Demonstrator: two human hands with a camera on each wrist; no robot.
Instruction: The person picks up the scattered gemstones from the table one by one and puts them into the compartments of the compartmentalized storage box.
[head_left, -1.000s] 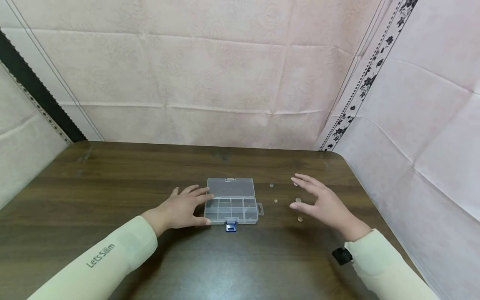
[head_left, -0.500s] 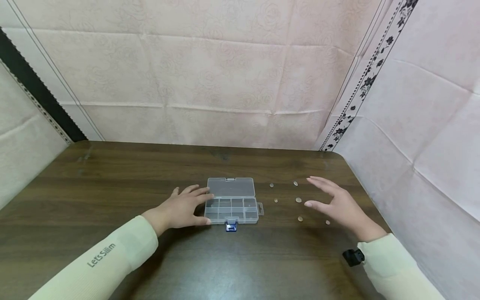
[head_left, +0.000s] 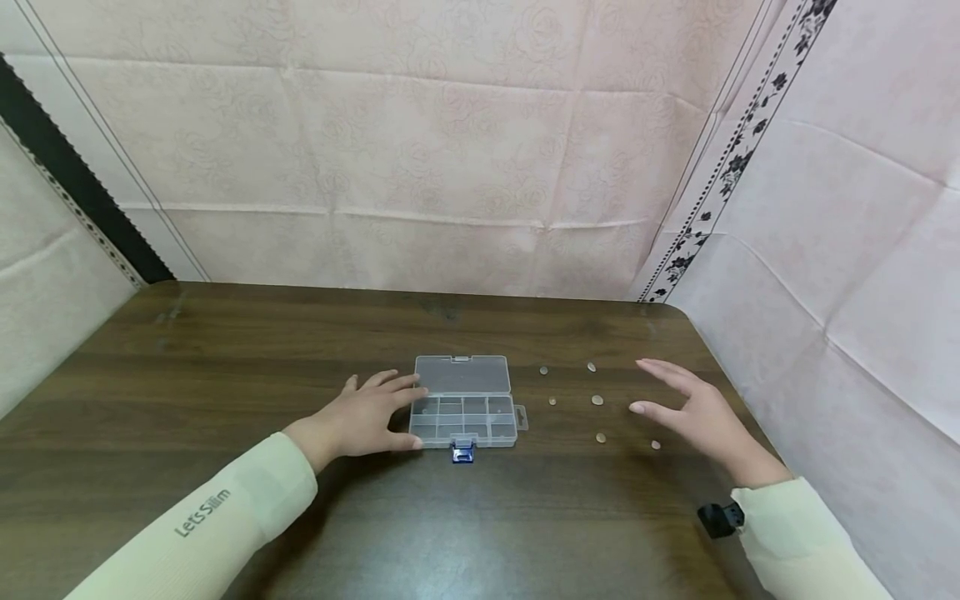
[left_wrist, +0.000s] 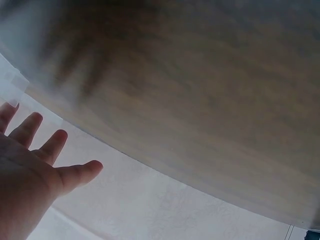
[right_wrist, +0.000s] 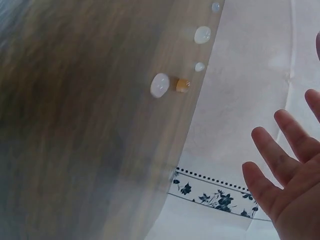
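Room between box (head_left: 463, 395) and right hand (head_left: 701, 416), above small pieces (head_left: 597, 400)

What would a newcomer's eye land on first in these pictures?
Probably the clear compartment box, lid open, near the head view's centre, with a bright blue piece at its near edge and the left hand at its left side. Next come the small pale pieces scattered on the brown table, between the box and the spread right hand.
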